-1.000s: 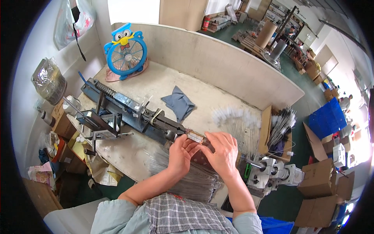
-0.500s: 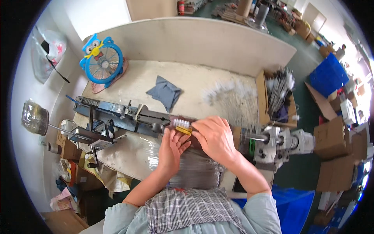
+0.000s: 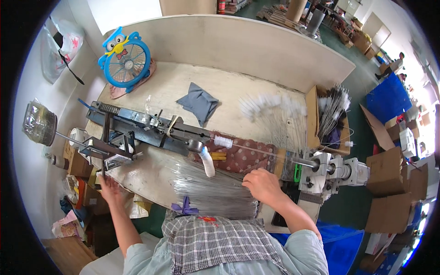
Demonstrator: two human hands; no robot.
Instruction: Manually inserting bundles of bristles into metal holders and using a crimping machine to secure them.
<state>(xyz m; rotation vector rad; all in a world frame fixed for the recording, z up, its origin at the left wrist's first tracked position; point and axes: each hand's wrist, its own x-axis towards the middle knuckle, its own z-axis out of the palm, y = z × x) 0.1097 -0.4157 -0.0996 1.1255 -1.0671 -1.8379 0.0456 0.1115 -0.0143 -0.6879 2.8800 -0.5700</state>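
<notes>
My left hand [image 3: 111,189] has its fingers round the crank handle [image 3: 97,186] of a metal frame device [image 3: 110,153] at the left table edge. My right hand [image 3: 263,184] is closed in a pinch at the right end of a stack of thin metal wires [image 3: 215,195]; what its fingertips hold is hidden. Beyond the hands, a white bristle brush head [image 3: 223,141] sits at the end of a long steel bar fixture [image 3: 160,130]. From it a thin wire runs right to a spindle [image 3: 307,162]. Beneath the brush head lie yellow blocks [image 3: 219,156] beside a white handle [image 3: 207,162].
A grey cloth [image 3: 199,101] and a blue fan [image 3: 127,64] stand farther back. White-tipped wire brushes [image 3: 275,110] lie at right, beside a cardboard box [image 3: 312,114] of more. A purple strip [image 3: 184,206] lies by the wires. A low partition [image 3: 229,46] borders the table.
My hands have parted: the left went down-left to the crank, the right down to the wires. The brush head they held is now in line between fixture and spindle; the yellow blocks lie below it.
</notes>
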